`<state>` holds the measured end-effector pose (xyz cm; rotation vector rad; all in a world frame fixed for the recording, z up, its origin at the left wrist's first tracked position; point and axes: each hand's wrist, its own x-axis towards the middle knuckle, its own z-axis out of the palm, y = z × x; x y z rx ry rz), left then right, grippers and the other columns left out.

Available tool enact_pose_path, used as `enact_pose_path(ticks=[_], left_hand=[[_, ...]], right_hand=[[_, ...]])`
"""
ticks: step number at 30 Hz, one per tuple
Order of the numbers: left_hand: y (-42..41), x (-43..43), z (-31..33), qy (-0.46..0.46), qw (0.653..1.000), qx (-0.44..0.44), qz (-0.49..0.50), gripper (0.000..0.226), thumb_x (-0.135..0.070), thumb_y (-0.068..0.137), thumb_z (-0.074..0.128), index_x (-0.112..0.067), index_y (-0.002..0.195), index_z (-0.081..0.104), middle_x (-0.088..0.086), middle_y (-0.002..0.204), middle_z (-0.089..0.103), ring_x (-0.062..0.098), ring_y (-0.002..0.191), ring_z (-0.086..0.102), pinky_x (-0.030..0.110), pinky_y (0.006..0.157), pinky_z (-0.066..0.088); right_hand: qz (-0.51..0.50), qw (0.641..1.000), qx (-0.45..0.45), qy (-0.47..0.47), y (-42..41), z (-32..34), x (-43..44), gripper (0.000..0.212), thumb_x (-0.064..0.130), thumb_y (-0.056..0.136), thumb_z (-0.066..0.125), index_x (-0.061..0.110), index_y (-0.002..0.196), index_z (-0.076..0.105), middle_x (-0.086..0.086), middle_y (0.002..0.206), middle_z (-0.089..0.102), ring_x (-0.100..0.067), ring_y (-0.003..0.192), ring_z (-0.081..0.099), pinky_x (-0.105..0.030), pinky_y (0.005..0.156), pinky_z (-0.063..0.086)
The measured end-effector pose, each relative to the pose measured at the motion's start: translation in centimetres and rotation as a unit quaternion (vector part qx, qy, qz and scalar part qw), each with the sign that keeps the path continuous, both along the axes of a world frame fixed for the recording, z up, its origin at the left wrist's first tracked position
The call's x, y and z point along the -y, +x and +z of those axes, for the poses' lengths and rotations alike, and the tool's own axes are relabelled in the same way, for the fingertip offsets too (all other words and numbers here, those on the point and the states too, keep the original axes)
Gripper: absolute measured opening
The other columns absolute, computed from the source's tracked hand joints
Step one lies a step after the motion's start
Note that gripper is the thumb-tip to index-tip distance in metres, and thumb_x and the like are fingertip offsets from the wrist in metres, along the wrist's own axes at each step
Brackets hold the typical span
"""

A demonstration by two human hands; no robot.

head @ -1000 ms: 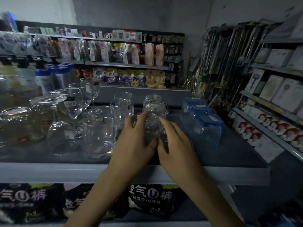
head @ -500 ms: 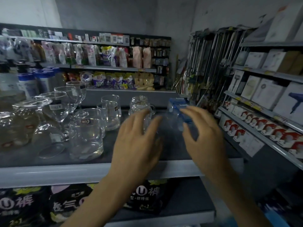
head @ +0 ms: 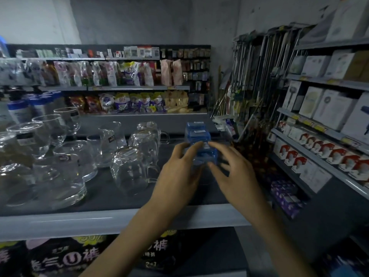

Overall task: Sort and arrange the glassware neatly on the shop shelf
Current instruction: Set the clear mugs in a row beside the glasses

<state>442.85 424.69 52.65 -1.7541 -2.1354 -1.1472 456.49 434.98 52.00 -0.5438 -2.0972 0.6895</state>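
Glasses (head: 69, 172) left, boxes (head: 196, 132) right (on shelf (head: 79, 220))

1 sec ago both hands were wrapped round the clear mug (head: 129, 170) mid-shelf. They've let go and it's standing by itself now w/ the other mugs. Both hands slid over to the right: left hand (head: 175, 174) and right hand (head: 237, 176) are now either side of the nearest blue glass (head: 203, 156), fingers (head: 196, 145) spread, tips over its top. Can't tell if they're touching it tbh. View's swung right too, so more of the side shelves (head: 319, 134) is showing.
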Motion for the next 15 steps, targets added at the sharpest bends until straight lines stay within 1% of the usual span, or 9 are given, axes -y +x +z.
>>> enact_pose_path(ticks=[5,6,8,10,13,15], left_hand=[[-0.13,0.06,0.06,0.017,0.999,0.042,-0.018,0.058,-0.029,0.101,0.064,-0.035,0.154,0.042,-0.004,0.148,0.043,0.02,0.125,0.057,0.044,0.101,0.055],[-0.15,0.11,0.09,0.019,0.999,0.043,-0.017,0.059,-0.029,0.1,0.064,-0.036,0.154,0.041,-0.005,0.147,0.044,0.017,0.125,0.056,0.041,0.102,0.055],[-0.24,0.15,0.12,0.025,0.999,0.047,-0.011,0.059,-0.03,0.1,0.065,-0.036,0.154,0.042,-0.007,0.143,0.046,0.012,0.123,0.056,0.031,0.102,0.052],[-0.35,0.15,0.08,0.03,0.998,0.053,-0.011,0.057,-0.032,0.1,0.065,-0.036,0.153,0.044,-0.009,0.141,0.049,0.009,0.123,0.056,0.021,0.1,0.046],[-0.48,-0.02,-0.06,0.033,0.998,0.06,-0.012,0.057,-0.032,0.099,0.065,-0.035,0.152,0.045,-0.01,0.141,0.05,0.007,0.125,0.054,0.017,0.1,0.041],[-0.47,-0.03,-0.07,0.037,0.997,0.064,-0.014,0.057,-0.032,0.1,0.065,-0.035,0.153,0.044,-0.01,0.142,0.049,0.007,0.125,0.054,0.015,0.099,0.041]], right_hand=[[-0.003,1.0,-0.014,-0.002,0.04,-0.24,-0.18,0.049,0.025,0.098,0.067,0.031,0.145,0.053,0.022,0.14,0.052,0.002,0.129,0.052,-0.033,0.105,0.053],[-0.002,1.0,-0.016,-0.004,0.07,-0.27,-0.2,0.049,0.025,0.098,0.067,0.032,0.145,0.053,0.023,0.139,0.051,0.003,0.128,0.051,-0.033,0.104,0.053],[0.0,1.0,-0.014,-0.009,0.1,-0.3,-0.19,0.05,0.025,0.098,0.067,0.034,0.145,0.052,0.028,0.137,0.048,0.006,0.127,0.05,-0.033,0.104,0.053],[0.0,1.0,-0.01,-0.005,0.08,-0.28,-0.19,0.05,0.025,0.099,0.066,0.035,0.146,0.051,0.03,0.136,0.046,0.006,0.127,0.049,-0.033,0.105,0.053],[0.001,1.0,-0.011,0.002,0.06,-0.27,-0.17,0.049,0.025,0.099,0.066,0.034,0.145,0.051,0.024,0.14,0.05,0.003,0.129,0.051,-0.035,0.104,0.054],[-0.002,1.0,-0.013,0.005,0.1,-0.35,-0.18,0.05,0.027,0.098,0.066,0.035,0.145,0.051,0.02,0.142,0.052,0.0,0.13,0.052,-0.036,0.103,0.054]])
